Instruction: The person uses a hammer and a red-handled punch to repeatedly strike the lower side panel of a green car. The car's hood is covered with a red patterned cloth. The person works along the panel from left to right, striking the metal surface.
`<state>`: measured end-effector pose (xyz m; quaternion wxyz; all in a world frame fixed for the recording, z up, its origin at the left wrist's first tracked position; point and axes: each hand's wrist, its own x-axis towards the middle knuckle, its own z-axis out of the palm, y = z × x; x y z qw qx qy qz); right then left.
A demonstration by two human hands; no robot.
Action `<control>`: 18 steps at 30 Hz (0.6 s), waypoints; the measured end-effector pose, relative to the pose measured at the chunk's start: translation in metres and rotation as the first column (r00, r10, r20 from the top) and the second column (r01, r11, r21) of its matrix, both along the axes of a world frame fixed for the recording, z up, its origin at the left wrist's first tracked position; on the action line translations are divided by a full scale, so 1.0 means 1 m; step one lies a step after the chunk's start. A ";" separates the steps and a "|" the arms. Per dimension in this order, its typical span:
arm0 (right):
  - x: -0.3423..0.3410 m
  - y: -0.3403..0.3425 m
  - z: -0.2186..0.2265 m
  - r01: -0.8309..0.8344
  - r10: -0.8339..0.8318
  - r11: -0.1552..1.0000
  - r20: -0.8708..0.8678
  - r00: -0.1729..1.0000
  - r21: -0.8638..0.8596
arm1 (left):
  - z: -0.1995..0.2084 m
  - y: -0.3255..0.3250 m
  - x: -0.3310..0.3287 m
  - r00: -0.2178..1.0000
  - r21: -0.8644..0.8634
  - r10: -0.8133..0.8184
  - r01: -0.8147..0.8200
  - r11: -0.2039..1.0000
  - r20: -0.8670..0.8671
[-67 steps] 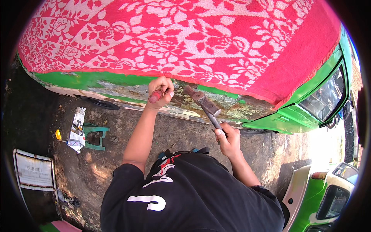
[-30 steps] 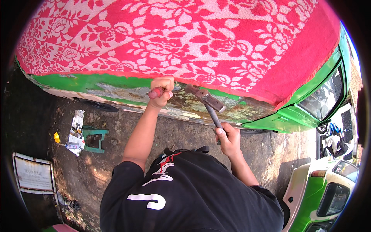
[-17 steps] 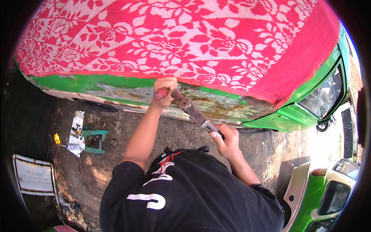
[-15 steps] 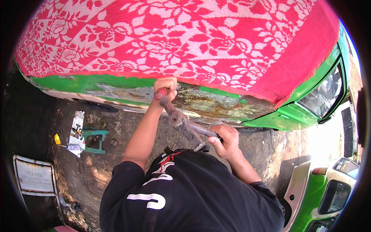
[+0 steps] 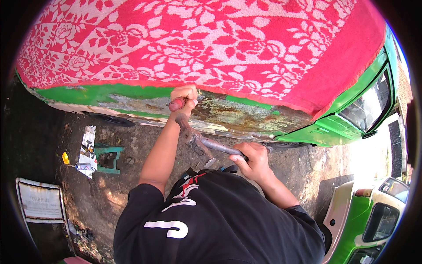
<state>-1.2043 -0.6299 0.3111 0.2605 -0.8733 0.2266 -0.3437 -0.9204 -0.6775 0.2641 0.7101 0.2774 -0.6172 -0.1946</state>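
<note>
My left hand (image 5: pixel 185 94) is a fist around a red-handled tool (image 5: pixel 176 104) at the side of the green vehicle (image 5: pixel 127 93); its round red end points back at me, and its far end is hidden. In my right hand (image 5: pixel 254 159) is the dark handle of a worn, rusty hammer (image 5: pixel 190 135). The hammer's head is just below the red end, with a small gap between them. Rust and bare metal show on the vehicle's panel (image 5: pixel 246 112) beside my left hand.
A red and pink floral blanket (image 5: pixel 198 44) covers the vehicle's upper part. On the left are a green stool (image 5: pixel 107 159), a printed sheet (image 5: pixel 87 147), a can (image 5: pixel 83 166) and a framed white board (image 5: pixel 40 203). Another green and white vehicle (image 5: pixel 358 220) stands at lower right.
The hammer's head has come away from the red end, toward me and slightly left. My left hand and the red-handled tool have shifted a little left.
</note>
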 end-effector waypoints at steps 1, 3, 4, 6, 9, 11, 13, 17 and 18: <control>-0.002 0.000 -0.001 0.007 -0.007 0.999 -0.003 1.000 0.039 | 0.000 -0.001 0.001 0.999 -0.018 -0.029 0.028 0.999 -0.037; -0.007 -0.001 -0.005 0.032 -0.032 0.991 -0.002 0.999 0.130 | -0.001 0.002 0.005 0.995 -0.022 -0.068 0.066 0.998 -0.069; -0.010 0.000 -0.008 0.050 -0.051 0.982 0.000 0.999 0.180 | -0.001 0.004 0.004 0.997 -0.027 -0.054 0.053 0.998 -0.060; -0.018 0.000 -0.016 0.097 -0.101 0.956 0.000 0.995 0.278 | -0.001 0.005 0.002 0.999 -0.036 -0.026 0.025 0.999 -0.042; -0.028 -0.003 -0.027 0.164 -0.178 0.914 0.003 0.984 0.371 | -0.004 0.006 0.001 0.997 -0.026 -0.017 0.015 1.000 -0.072; -0.033 -0.007 -0.032 0.194 -0.218 0.902 0.021 0.976 0.385 | -0.004 0.006 -0.002 0.996 -0.025 -0.017 0.014 1.000 -0.087; -0.035 -0.010 -0.030 0.207 -0.246 0.895 0.050 0.968 0.395 | -0.003 0.005 -0.003 0.995 -0.026 -0.013 0.011 1.000 -0.096; -0.039 -0.014 -0.033 0.211 -0.255 0.900 0.069 0.964 0.381 | -0.002 0.002 -0.004 0.999 -0.024 0.015 -0.016 1.000 -0.046; -0.039 -0.014 -0.032 0.211 -0.255 0.900 0.067 0.965 0.381 | -0.001 0.002 -0.005 1.000 -0.019 0.024 -0.024 1.000 -0.013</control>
